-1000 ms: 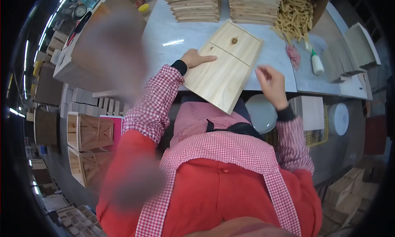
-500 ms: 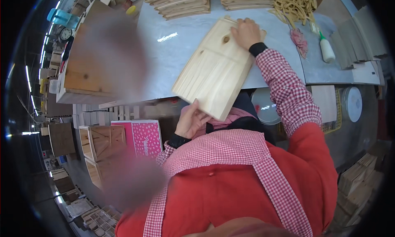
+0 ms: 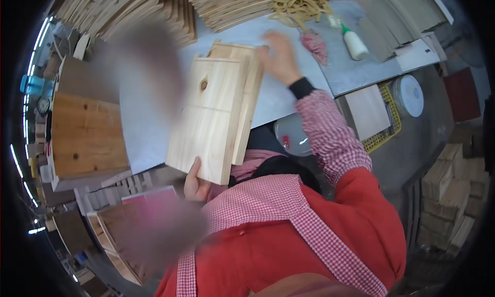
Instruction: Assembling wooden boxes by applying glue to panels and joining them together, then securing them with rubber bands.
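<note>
A pale wooden board [image 3: 211,111] with a dark knot leans at a slant over the front edge of the worktable. My left hand [image 3: 197,182] grips its lower edge, thumb on the face and the other fingers mostly hidden. Behind it, shifted to the right, shows a second wooden board [image 3: 246,111]; whether the two are joined I cannot tell. My right hand [image 3: 281,57] is slightly blurred beside the upper right corner of the rear board. Its fingers are apart, with nothing visible in them; any contact with the corner is unclear.
Stacked wooden pieces [image 3: 232,8] line the back of the grey-blue worktable [image 3: 149,127]. To the right are tan strips [image 3: 301,3], a pink cloth [image 3: 313,47], a green-capped white bottle [image 3: 355,43] and grey sheets [image 3: 402,24]. A brown wooden box [image 3: 87,134] stands left.
My right hand has come off the board's far end and moved right of it. The second board now shows behind the first. My view has turned, shifting the table and goods.
</note>
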Demonstrator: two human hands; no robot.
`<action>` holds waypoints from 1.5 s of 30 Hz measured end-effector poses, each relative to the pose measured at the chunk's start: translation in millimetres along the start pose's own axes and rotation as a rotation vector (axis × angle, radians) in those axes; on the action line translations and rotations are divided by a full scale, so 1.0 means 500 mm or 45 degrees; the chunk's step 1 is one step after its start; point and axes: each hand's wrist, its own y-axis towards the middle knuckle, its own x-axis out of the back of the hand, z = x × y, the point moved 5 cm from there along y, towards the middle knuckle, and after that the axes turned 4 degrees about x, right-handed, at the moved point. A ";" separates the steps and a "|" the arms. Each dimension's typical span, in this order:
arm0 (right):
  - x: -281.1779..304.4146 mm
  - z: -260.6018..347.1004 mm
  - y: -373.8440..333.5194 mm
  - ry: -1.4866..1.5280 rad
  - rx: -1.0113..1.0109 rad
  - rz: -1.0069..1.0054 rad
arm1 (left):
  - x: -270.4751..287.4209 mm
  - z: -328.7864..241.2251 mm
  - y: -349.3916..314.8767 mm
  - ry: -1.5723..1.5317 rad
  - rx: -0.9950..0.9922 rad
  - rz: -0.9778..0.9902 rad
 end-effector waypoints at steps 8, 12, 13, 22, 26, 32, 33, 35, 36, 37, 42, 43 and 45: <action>0.427 -0.347 -0.037 -1.091 -0.749 -0.111 | -0.013 0.002 -0.001 -0.063 0.096 -0.023; 0.388 -0.345 -0.054 -0.978 -0.850 0.325 | -0.015 0.000 -0.002 -0.064 0.090 -0.014; 0.375 -0.323 -0.058 -0.980 -0.801 0.290 | -0.013 0.001 -0.003 -0.068 0.093 -0.020; 0.407 -0.386 -0.138 -0.299 -0.761 -0.619 | 0.007 0.001 0.019 -0.079 0.072 0.009; 0.309 -0.215 -0.097 0.678 -0.901 -0.801 | -0.014 0.002 -0.003 -0.190 0.102 0.059; 0.123 -0.086 -0.073 0.797 -0.887 -0.444 | 0.001 0.005 0.011 -0.200 0.106 0.008; 0.088 -0.069 -0.066 0.829 -0.881 -0.401 | -0.002 0.003 0.012 -0.177 0.092 0.008; 0.036 -0.044 -0.051 0.869 -0.877 -0.351 | 0.002 0.002 0.008 -0.157 0.073 -0.001; 0.014 -0.036 -0.042 0.858 -0.910 -0.290 | 0.006 0.001 0.008 -0.115 0.048 0.003; -0.007 -0.030 -0.033 0.844 -0.942 -0.229 | 0.010 0.001 0.009 -0.073 0.024 0.009; -0.067 -0.045 0.010 0.719 -0.965 -0.159 | 0.018 0.006 0.016 -0.054 0.002 0.011; -0.077 -0.045 0.017 0.721 -0.965 -0.151 | 0.020 0.006 0.017 -0.059 0.000 0.007; -0.091 -0.045 0.028 0.665 -0.971 -0.120 | 0.020 0.006 0.018 -0.055 0.000 0.025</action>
